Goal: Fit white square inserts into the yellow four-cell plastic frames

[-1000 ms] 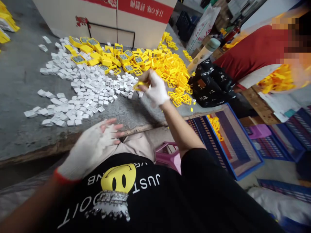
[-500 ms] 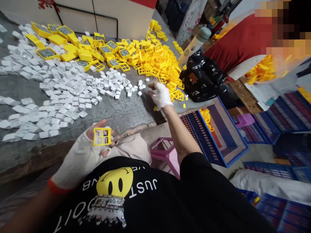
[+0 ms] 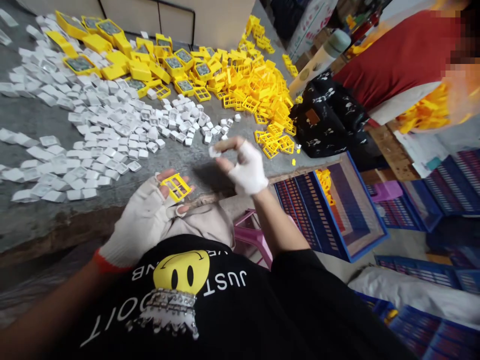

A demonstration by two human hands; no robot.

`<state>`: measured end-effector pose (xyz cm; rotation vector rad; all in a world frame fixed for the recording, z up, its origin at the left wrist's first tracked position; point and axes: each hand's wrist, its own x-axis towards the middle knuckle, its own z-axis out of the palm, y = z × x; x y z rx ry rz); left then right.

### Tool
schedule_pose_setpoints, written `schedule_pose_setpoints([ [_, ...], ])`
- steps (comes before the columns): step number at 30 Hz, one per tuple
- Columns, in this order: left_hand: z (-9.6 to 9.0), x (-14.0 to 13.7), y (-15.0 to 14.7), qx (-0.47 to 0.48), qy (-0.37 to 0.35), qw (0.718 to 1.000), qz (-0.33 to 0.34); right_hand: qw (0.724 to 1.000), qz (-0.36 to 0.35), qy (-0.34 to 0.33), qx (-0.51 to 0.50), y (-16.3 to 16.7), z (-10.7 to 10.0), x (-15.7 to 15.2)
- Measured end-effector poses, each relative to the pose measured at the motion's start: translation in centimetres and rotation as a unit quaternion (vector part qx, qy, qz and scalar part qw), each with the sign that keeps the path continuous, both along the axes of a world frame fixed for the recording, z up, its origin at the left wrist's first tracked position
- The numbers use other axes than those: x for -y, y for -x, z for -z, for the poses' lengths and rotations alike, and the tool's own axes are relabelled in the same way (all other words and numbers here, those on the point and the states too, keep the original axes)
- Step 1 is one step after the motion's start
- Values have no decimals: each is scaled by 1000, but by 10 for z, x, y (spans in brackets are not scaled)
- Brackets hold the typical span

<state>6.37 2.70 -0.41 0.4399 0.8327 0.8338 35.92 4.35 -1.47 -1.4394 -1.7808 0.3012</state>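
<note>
My left hand (image 3: 144,220), in a white fingerless glove, holds a small yellow frame (image 3: 175,186) with four square windows at its fingertips, near the table's front edge. My right hand (image 3: 243,162), gloved too, pinches a small white square piece (image 3: 213,151) between thumb and forefinger, just right of the frame. Behind the hands, a spread of white square pieces (image 3: 93,135) covers the grey table (image 3: 33,117). Farther back lies a heap of empty yellow frames (image 3: 258,85) and yellow frames filled with dark inserts (image 3: 112,50).
A cardboard box (image 3: 180,15) stands at the table's back. A black bag (image 3: 330,122) and a bottle (image 3: 318,60) sit at the right, beside a person in red (image 3: 393,60). Blue crates (image 3: 337,210) and a pink stool (image 3: 255,240) lie below the table edge.
My right hand has drawn back from the white pieces towards me with one piece pinched. The left hand's yellow frame has tilted and lifted a little.
</note>
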Motion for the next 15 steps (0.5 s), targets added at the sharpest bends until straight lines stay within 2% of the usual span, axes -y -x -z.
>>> schedule_pose_setpoints([
  [2, 0, 1, -7, 36, -11, 999, 13, 995, -92, -40, -14, 37, -2, 30],
  [5, 0, 4, -10, 89, -13, 995, 31, 984, -143, -99, -27, 75, 4, 50],
  [7, 2, 6, -8, 108, -4, 993, 41, 977, -166, -135, -19, 80, 8, 52],
  [10, 5, 6, -2, 94, 9, 995, 44, 967, -209, -144, 24, 59, 11, 43],
  [11, 5, 6, 0, 79, 14, 996, 37, 974, -183, -126, 35, 46, 11, 37],
  [12, 6, 6, 2, 62, 21, 998, 24, 987, -122, -99, 41, 30, 11, 28],
  [14, 5, 4, 4, 33, 39, 999, -10, 997, 65, -10, 48, -2, 13, 5],
  [15, 4, 3, 4, 25, 48, 998, -26, 985, 153, 46, 59, -17, 14, -9],
])
